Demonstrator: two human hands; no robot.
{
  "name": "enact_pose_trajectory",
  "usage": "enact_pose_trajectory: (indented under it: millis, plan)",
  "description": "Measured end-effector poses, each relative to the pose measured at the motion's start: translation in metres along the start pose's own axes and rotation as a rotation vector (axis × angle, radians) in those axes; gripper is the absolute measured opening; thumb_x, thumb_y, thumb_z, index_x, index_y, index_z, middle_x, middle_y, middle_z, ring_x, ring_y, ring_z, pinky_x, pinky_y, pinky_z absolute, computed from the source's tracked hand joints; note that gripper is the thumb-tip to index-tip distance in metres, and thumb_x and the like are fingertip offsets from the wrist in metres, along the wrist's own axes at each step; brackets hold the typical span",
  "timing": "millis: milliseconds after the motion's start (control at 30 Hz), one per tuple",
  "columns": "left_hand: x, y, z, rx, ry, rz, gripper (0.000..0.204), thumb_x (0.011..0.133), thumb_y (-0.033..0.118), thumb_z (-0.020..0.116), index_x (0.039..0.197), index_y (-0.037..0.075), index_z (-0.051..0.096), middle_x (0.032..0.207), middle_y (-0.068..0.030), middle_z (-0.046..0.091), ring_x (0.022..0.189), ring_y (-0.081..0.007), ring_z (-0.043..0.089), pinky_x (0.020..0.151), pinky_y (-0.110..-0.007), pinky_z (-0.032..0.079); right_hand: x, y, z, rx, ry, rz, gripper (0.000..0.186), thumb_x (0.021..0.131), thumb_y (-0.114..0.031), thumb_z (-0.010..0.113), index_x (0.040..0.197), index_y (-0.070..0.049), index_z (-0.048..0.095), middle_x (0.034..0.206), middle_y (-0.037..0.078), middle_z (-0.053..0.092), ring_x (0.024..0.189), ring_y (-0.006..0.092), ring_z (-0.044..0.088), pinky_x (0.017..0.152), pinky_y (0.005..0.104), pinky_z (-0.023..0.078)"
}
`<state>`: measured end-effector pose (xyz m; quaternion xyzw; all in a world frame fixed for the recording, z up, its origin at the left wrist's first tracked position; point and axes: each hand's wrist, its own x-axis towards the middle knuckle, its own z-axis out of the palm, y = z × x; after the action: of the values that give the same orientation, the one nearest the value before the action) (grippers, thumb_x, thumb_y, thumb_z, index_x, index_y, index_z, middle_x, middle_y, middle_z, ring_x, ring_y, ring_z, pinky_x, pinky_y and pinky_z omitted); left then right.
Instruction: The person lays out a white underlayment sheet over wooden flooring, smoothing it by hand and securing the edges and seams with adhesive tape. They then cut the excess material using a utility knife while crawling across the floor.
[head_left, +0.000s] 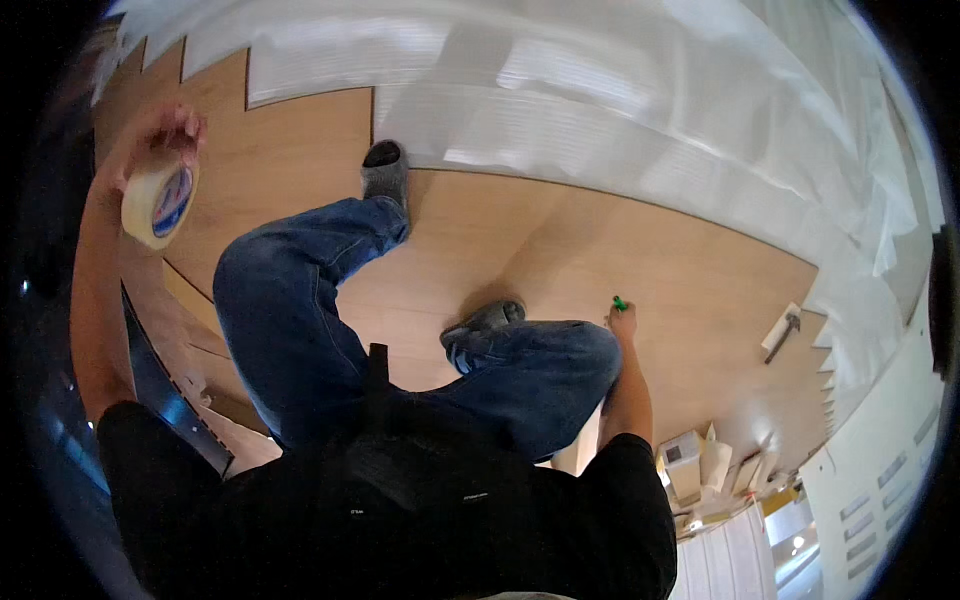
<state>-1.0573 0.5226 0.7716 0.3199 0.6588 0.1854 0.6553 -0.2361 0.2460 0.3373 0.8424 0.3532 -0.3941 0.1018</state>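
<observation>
Left hand (162, 135): far left, above the plank floor (560, 255); grip clenched on tape roll, finger detail blurred.
Tape roll (147, 205): cream, blue-printed core, far left, against left hand, left of the far foot.
Right hand (625, 322): right of the bent knee, low at plank floor; grip grasping small green item.
Green item (619, 302): poking out of right hand's far side, rest hidden.
Hammer (780, 342): right, lying across pale block (776, 329).
White sheeting (560, 130): far side, past stepped plank edge.
Boxes (683, 470): near right.
</observation>
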Motion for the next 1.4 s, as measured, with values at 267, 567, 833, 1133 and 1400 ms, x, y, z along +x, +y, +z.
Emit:
enact_pose_trajectory:
  millis: [267,567,833,1133,1400]
  plan:
    - [0.037,-0.184,-0.025,-0.278,0.208,0.186,0.024,0.098,0.030,0.063,0.092,0.007,0.066,0.094,-0.0081,0.067,0.085,-0.0162,0.064,0.082,-0.030,0.053,0.050,-0.029,0.033,-0.326,-0.094,-0.141,0.050,0.097,-0.029,0.063,0.137,0.000,0.055,0.120,0.028,0.068,0.113,0.0431,0.065,0.095,0.0488,0.053]
    - [0.083,-0.405,0.037,-0.665,0.326,0.124,0.022,0.100,0.024,0.060,0.098,0.003,0.068,0.101,-0.0119,0.070,0.091,-0.0219,0.069,0.083,-0.035,0.057,0.089,-0.388,-0.024,-0.529,0.222,-1.245,0.043,0.102,-0.020,0.056,0.140,0.000,0.054,0.140,0.023,0.060,0.134,0.0402,0.053,0.112,0.0480,0.043]
    - [0.071,-0.446,0.069,-0.986,0.316,0.040,0.026,0.101,0.027,0.059,0.097,0.002,0.067,0.100,-0.0126,0.070,0.089,-0.0227,0.070,0.080,-0.035,0.057,0.198,-0.479,0.049,-0.848,0.296,-1.390,0.066,0.102,-0.030,0.055,0.161,-0.013,0.033,0.168,0.016,0.027,0.155,0.0384,0.020,0.125,0.0579,0.011]
    - [0.099,-0.403,0.024,-1.082,0.250,0.031,0.023,0.101,0.026,0.059,0.098,0.005,0.067,0.101,-0.0124,0.070,0.084,-0.0231,0.069,0.079,-0.035,0.057,0.192,-0.409,0.009,-0.916,0.167,-1.345,0.067,0.099,-0.030,0.056,0.159,-0.010,0.033,0.169,0.016,0.023,0.154,0.0433,0.020,0.125,0.0603,0.015]
    - [0.165,-0.342,-0.019,-0.803,0.136,0.211,0.023,0.102,0.026,0.058,0.105,0.005,0.066,0.108,-0.0121,0.070,0.092,-0.0217,0.069,0.083,-0.034,0.058,0.136,-0.393,-0.001,-0.774,0.358,-1.248,0.053,0.103,-0.027,0.055,0.152,-0.008,0.044,0.166,0.018,0.029,0.153,0.0384,0.025,0.125,0.0562,0.016]
